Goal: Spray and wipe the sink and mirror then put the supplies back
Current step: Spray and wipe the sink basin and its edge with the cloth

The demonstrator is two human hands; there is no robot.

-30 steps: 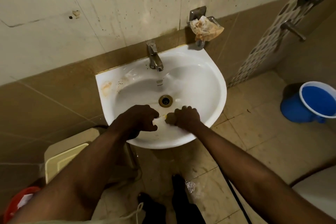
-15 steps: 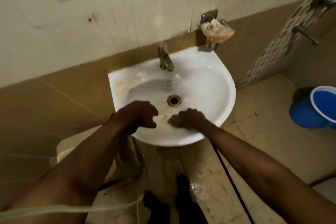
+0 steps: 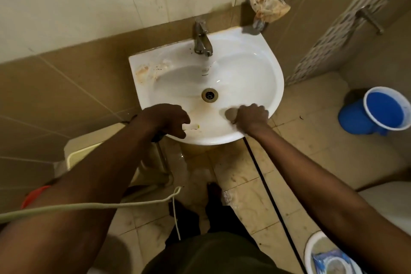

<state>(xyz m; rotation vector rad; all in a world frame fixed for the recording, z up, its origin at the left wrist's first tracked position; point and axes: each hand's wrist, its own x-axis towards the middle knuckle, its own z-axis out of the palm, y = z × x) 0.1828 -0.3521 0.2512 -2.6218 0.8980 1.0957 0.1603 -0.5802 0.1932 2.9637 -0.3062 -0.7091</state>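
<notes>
The white sink (image 3: 244,66) is fixed to the wall, with a steel tap (image 3: 201,40) at the back and a drain (image 3: 209,94) in the middle. Brown stains mark its left rim (image 3: 143,71) and the basin near the front. My left hand (image 3: 164,120) rests at the front left rim, fingers curled round a small pale object (image 3: 191,127); I cannot tell what it is. My right hand (image 3: 252,118) presses a greyish scrub pad (image 3: 230,114) against the front right of the basin. The mirror is out of view.
A wall soap holder with a crumpled wrapper (image 3: 268,6) hangs right of the tap. On the floor stand a blue bucket (image 3: 387,110), a white bucket with a blue packet (image 3: 329,258) and a cream bin (image 3: 82,153). A pale cord (image 3: 89,205) crosses below my left arm.
My hands have moved apart. The right hand slid the pad to the right along the front of the basin; the left hand stayed near the front left rim.
</notes>
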